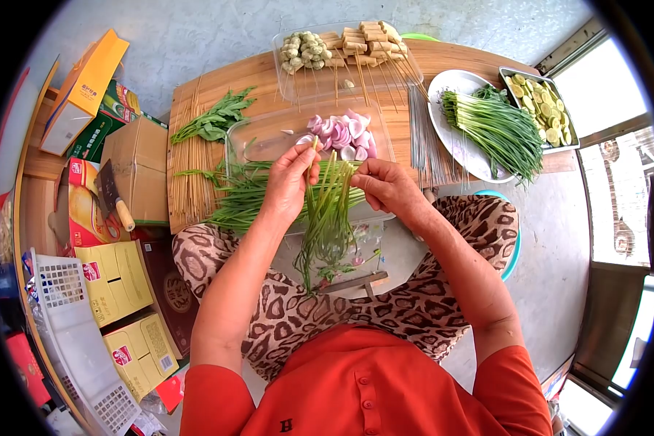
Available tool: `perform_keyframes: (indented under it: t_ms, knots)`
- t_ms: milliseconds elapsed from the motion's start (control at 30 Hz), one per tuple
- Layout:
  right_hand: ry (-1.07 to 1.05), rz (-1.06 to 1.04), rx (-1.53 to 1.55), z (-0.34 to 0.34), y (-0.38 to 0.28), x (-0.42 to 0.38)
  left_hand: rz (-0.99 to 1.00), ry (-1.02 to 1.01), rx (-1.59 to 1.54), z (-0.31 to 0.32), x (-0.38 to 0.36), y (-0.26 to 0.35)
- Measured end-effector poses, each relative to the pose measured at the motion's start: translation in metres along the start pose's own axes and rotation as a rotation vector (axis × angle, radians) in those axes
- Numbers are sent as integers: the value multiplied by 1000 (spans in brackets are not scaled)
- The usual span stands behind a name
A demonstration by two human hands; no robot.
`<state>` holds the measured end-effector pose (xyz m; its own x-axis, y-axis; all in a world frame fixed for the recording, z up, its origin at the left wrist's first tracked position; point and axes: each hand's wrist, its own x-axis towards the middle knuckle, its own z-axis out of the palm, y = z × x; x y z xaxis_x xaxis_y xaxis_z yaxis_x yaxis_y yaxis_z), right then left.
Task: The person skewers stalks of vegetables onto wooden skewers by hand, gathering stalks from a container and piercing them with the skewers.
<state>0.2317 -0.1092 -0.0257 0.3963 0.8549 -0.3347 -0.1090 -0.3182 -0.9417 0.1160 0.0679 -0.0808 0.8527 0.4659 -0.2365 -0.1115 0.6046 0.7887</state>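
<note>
My left hand (292, 173) is closed around the upper stems of a bunch of greens (325, 225), long and thin, whose leafy ends hang down over my lap. At the bunch's right side my right hand (386, 183) is closed in a pinch against the stem ends; what sits between its fingertips is too small to make out. Behind my hands, cut purple onion pieces (341, 133) lie in a clear plastic tray (251, 138). More long greens (243, 196) lie across the tray's front, left of the held bunch.
The wooden table (232, 69) also bears leafy greens (214, 120), bamboo skewers (189, 171), metal skewers (427, 138), a tray of skewered food (356, 47), a white plate (443, 83) of chives and sliced vegetables (548, 112). Left stand boxes (134, 171) and a cleaver (112, 192).
</note>
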Motion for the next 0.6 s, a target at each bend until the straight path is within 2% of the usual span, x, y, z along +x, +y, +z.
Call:
perform_keyframes:
  t_ms: [600]
  knots:
    - [36,2,30,-1,-3,-2,8,-51,138,0,-2,4]
